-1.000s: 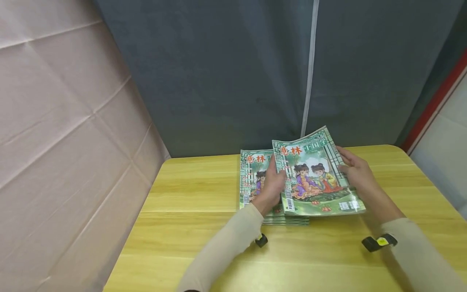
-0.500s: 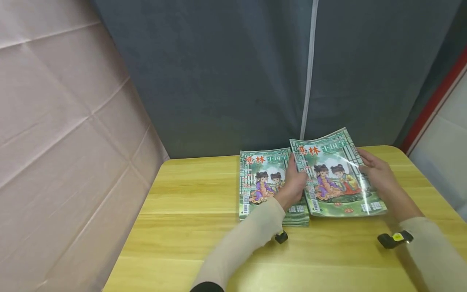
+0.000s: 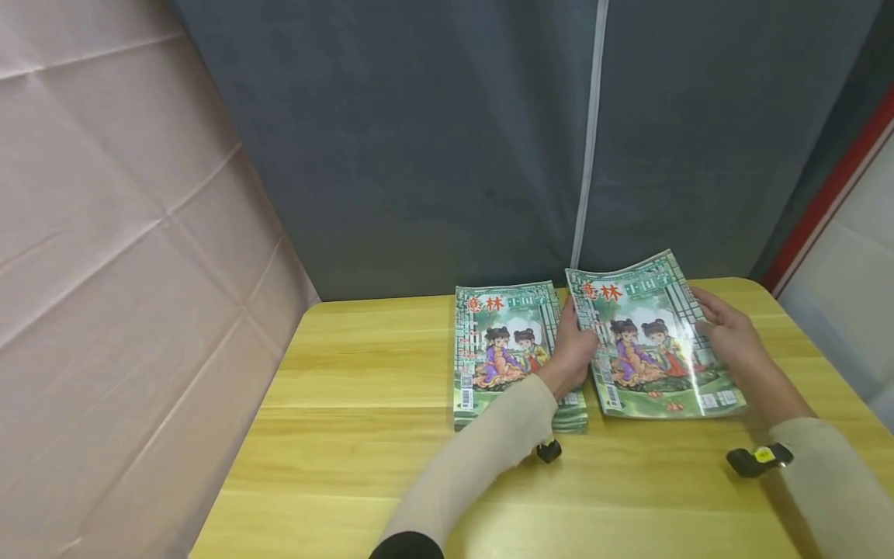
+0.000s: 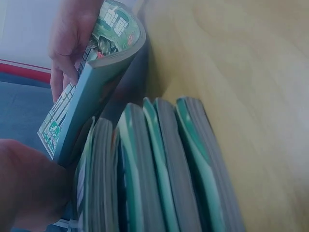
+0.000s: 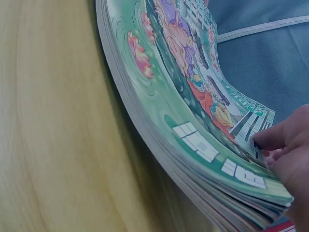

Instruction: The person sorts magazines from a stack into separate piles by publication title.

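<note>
Both hands hold a green illustrated magazine [image 3: 649, 341] above the table, bowed and tilted, to the right of a stack of matching magazines [image 3: 499, 349]. My left hand [image 3: 576, 353] grips its left edge, thumb on the cover, reaching across the stack's right side. At the opposite edge, my right hand [image 3: 736, 334] pinches it; the right wrist view shows the thumb on the cover [image 5: 203, 145] and the fingers mostly hidden. In the left wrist view, the stack [image 4: 149, 169] shows several thick page edges, close beside the raised magazine [image 4: 79, 116].
A yellow wood-grain table [image 3: 363, 435] lies under everything. Behind it hangs a dark grey curtain [image 3: 419, 155] with a pale vertical strip. A light cloth wall [image 3: 140, 272] stands at left, and a red-trimmed white panel [image 3: 852, 287] at right.
The held magazine and both hands have moved right, most of the way in the first half second. More of the stack's top cover now shows. Both grips stay the same.
</note>
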The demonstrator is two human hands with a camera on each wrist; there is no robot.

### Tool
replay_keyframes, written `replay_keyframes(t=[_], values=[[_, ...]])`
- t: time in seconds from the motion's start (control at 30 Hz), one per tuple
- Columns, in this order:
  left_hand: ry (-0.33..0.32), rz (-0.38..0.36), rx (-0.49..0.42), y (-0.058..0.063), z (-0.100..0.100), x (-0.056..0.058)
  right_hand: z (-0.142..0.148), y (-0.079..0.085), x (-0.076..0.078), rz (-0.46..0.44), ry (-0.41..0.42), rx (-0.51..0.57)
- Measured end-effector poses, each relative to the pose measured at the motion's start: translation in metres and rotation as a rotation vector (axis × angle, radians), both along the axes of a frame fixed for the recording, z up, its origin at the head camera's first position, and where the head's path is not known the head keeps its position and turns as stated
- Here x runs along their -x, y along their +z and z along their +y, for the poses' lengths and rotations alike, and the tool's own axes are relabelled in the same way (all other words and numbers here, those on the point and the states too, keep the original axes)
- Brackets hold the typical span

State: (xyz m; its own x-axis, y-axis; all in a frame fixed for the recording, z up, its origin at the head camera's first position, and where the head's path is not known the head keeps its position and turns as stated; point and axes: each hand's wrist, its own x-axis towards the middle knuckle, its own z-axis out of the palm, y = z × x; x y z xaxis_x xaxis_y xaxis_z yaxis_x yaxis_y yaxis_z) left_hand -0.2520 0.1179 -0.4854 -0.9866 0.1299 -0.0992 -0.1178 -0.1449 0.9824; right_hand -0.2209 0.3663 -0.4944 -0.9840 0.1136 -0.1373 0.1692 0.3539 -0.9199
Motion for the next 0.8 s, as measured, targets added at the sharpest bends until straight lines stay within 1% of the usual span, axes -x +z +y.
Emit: replay_keyframes(t=[0.07,0.27,0.43,0.53,0.6,0.67,0.8], values=[[0.013,0.000,0.012,0.000,0.002,0.000,0.000,-0.001,0.000,0.016,0.002,-0.008],[0.038,-0.034,0.053,-0.002,0.006,0.001,0.001,-0.003,0.002,-0.002,0.010,-0.034],[0.054,-0.072,0.051,-0.003,0.006,0.002,0.002,-0.005,0.004,0.012,0.043,-0.008],[0.062,-0.072,0.019,-0.003,0.006,0.003,0.001,-0.007,0.006,0.000,0.054,-0.024],[0.058,-0.071,0.009,-0.002,0.007,0.003,0.001,-0.008,0.008,-0.009,0.058,-0.042],[0.058,-0.077,0.002,0.000,0.007,0.004,0.001,-0.009,0.009,-0.022,0.057,-0.083],[0.056,-0.118,0.034,0.007,0.008,0.003,0.004,-0.010,0.010,-0.046,0.063,-0.129]])
